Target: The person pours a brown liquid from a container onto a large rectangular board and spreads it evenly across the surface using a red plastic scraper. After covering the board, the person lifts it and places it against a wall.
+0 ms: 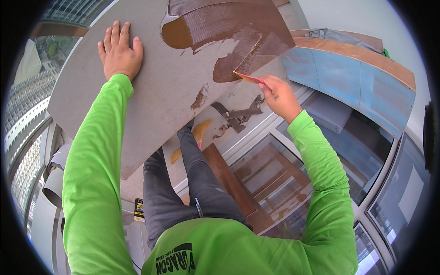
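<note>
A large grey-brown board (165, 89) lies before me. My left hand (123, 53) rests flat on its left part with the fingers spread, holding nothing. In my right hand (280, 98) is a thin red and yellow spreader (249, 77), pinched between thumb and fingers, its edge touching the board near the right edge. Brown adhesive (240, 37) coats the board's far right area in combed ridges, with a thicker smooth pool (177, 33) at its left end. A small brown smear (200, 98) lies closer to me.
Brown-stained scraps (240, 115) lie on the floor beyond the board's right edge. At right stands a light blue panelled box with a wooden top (357, 56), with grey cloth (343, 39) on it. Glass-paned frames (268, 168) are below my right arm. A grey roll (54, 187) stands at left by the windows.
</note>
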{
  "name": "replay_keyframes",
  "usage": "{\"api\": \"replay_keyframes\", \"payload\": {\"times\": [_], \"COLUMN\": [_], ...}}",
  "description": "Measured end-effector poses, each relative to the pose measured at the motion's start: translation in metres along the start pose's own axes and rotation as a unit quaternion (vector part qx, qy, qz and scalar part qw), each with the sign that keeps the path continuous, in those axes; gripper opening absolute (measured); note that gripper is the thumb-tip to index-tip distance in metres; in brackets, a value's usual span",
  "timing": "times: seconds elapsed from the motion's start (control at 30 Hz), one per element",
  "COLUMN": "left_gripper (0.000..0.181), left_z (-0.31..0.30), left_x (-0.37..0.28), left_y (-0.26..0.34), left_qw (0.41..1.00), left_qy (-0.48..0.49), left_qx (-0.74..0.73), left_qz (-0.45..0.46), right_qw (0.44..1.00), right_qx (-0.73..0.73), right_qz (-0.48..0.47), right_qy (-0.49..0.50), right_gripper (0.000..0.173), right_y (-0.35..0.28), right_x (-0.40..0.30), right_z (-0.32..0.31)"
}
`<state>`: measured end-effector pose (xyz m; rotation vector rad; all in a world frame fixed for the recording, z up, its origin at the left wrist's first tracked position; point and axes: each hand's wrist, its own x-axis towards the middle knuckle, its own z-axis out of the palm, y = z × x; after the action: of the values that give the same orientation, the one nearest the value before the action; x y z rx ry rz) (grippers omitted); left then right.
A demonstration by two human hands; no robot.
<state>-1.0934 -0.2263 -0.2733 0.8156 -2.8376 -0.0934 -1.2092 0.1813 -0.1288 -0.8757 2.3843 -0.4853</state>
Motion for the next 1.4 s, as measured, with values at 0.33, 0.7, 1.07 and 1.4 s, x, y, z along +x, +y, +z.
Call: {"api": "replay_keyframes", "payload": {"times": [0.33, 0.7, 1.07, 1.4], "left_gripper": [0.055, 0.055, 0.054, 0.055], "left_z": [-0.003, -0.006, -0.007, -0.008], "left_x": [0.001, 0.000, 0.001, 0.000], "left_y": [0.004, 0.003, 0.006, 0.004], "left_qw": [1.000, 1.000, 1.000, 1.000], "left_qy": [-0.012, -0.005, -0.004, -0.004], "left_qx": [-0.002, -0.010, -0.008, -0.025], "left_qz": [-0.010, -0.011, -0.010, -0.010], "right_qw": [0.987, 0.976, 0.988, 0.984], "right_qx": [-0.051, -0.081, -0.066, 0.012], "right_qz": [0.026, 0.099, -0.050, -0.066], "right_qy": [0.147, 0.176, 0.128, 0.168], "right_gripper": [0.025, 0.025, 0.013, 0.023], "right_y": [0.006, 0.036, -0.085, -0.075], "right_x": [0.060, 0.113, 0.070, 0.043], "right_z": [0.002, -0.018, 0.077, 0.047]}}
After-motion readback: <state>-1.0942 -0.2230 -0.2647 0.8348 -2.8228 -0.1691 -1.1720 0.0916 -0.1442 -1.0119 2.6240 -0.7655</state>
